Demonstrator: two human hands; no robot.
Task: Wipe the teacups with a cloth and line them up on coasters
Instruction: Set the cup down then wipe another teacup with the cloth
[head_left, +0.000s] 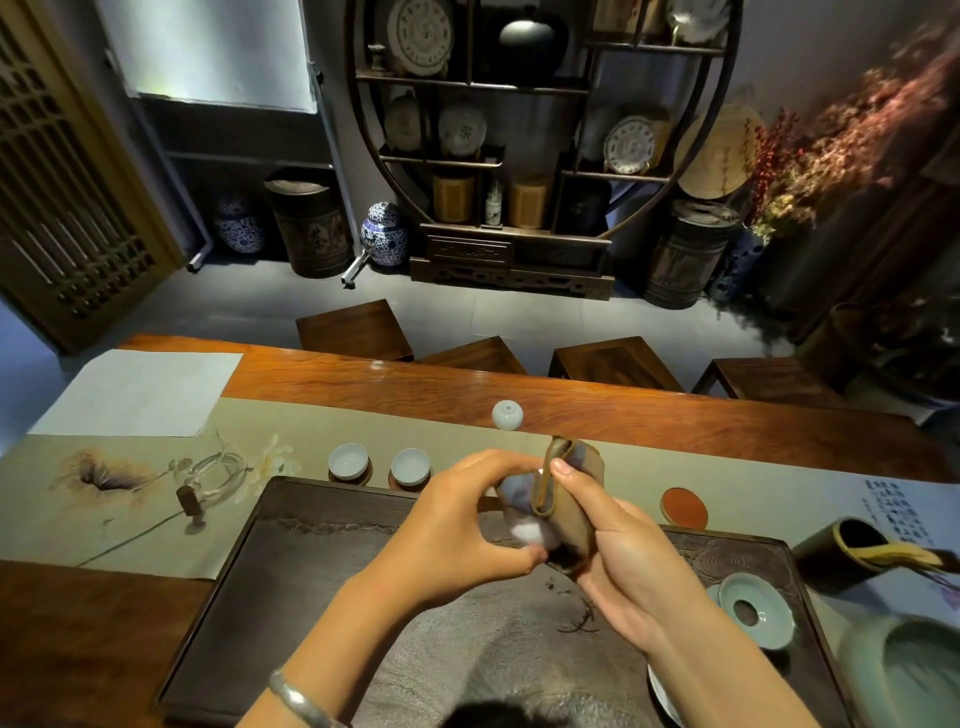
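Note:
My left hand (462, 525) grips a pale teacup (524, 530) held over the dark tea tray (311, 597). Around the cup my right hand (618, 561) presses a folded brown cloth (569, 499), which hides most of it. Two pale blue teacups (349, 460) (410, 466) stand upright side by side on dark coasters at the tray's far left edge. Another white cup (507, 414) lies upside down farther back on the runner. A round red-brown coaster (683, 506) lies bare to the right.
A glass pitcher (215, 475) sits on the grey-green runner at left. A celadon ring-shaped dish (756, 610), a dark holder (841, 551) and a large green bowl (904, 670) crowd the right. Wooden stools (613, 364) line the table's far side.

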